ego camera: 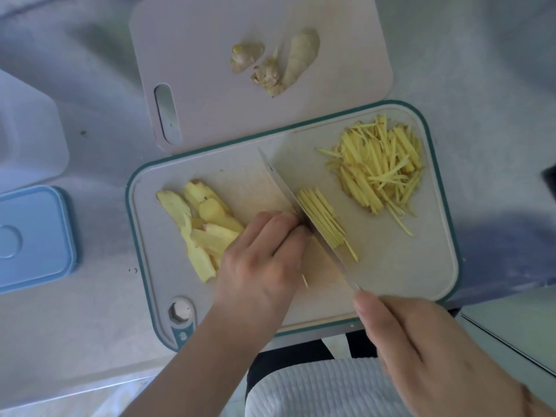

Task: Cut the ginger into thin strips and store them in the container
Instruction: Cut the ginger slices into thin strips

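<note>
A: Head view, left to right: what's on the counter?

B: At the far left, a pale blue rectangular plastic container lid [33, 236], seemingly on its container. Next, the beige cutting board with a teal rim [391, 281]. On its left part lie peeled, pale yellow ginger slabs [198, 224], waiting.

A: And the hands?

B: The left hand [264, 260] is curled, knuckles forward, pressing down whatever ginger slice is being cut; the slice itself is hidden under the fingers. The broad steel cleaver blade [304, 218] stands against those knuckles, running diagonally from far-left to near-right. The right hand [421, 350] grips the handle at the bottom right, though the handle is mostly covered.

A: Where are the finished pieces?

B: Just right of the blade, a fanned row of fresh yellow ginger strips [325, 221], their long axis parallel to the blade. Further right, near the board's far corner, the big heap of cut ginger strips [382, 170].

A: So what decides the next cut?

B: I'd judge the uncut ginger lies left of the blade, under the left hand, so the knife must step leftward while the fingers retreat.

A: Anything behind?

B: A pinkish plastic board [195, 55] carrying 3 knobbly ginger offcuts [270, 64].
</note>
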The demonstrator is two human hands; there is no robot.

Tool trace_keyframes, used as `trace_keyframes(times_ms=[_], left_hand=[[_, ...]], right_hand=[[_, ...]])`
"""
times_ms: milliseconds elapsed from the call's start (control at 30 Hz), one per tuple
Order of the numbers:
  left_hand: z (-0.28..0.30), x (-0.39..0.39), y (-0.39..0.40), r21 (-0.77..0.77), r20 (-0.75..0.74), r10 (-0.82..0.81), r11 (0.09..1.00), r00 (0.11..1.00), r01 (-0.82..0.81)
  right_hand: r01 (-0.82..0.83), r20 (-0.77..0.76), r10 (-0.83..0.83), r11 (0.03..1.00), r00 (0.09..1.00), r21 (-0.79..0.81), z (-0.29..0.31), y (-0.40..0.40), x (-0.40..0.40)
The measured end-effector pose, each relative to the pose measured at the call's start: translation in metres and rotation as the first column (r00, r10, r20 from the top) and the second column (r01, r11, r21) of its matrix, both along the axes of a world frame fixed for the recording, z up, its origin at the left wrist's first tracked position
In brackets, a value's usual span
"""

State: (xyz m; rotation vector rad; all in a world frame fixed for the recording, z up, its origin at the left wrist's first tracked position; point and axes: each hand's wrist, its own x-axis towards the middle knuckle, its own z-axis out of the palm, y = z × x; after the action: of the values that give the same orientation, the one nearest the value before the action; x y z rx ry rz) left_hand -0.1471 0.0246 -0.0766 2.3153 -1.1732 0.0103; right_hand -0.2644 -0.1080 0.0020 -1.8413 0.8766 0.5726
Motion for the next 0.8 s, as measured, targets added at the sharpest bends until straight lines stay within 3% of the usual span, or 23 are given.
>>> trace_keyframes(times_ms=[100, 233, 500, 600, 700, 800], left_hand=[[0.001, 0.000, -0.001, 0.009, -0.004, 0.008, 1.000, 1.000, -0.008], [0.001, 0.004, 0.000, 0.005, 0.015, -0.023, 1.000, 1.000, 0.022], [0.001, 0.003, 0.005, -0.016, 0.019, -0.036, 0.999, 0.999, 0.037], [0.002, 0.005, 0.005, -0.008, 0.025, -0.043, 0.999, 0.999, 0.043], [0.000, 0.006, 0.004, 0.003, 0.031, -0.058, 0.998, 0.998, 0.058], [0.001, 0.007, 0.004, -0.010, 0.019, -0.041, 0.999, 0.999, 0.041]], right_hand=[[-0.048, 0.147, 0.078, 0.980, 0.986, -0.194, -0.008, 0.003, -0.017], [-0.053, 0.148, 0.056, 0.998, 0.987, -0.027, -0.020, 0.001, 0.011], [-0.025, 0.187, 0.076, 0.965, 0.979, -0.261, -0.008, 0.008, -0.018], [-0.097, 0.197, 0.144, 0.968, 0.970, -0.232, -0.020, 0.004, -0.002], [-0.076, 0.179, 0.084, 0.996, 0.980, -0.050, -0.025, 0.001, 0.018], [-0.094, 0.207, 0.107, 0.993, 0.972, -0.070, -0.018, -0.001, 0.013]])
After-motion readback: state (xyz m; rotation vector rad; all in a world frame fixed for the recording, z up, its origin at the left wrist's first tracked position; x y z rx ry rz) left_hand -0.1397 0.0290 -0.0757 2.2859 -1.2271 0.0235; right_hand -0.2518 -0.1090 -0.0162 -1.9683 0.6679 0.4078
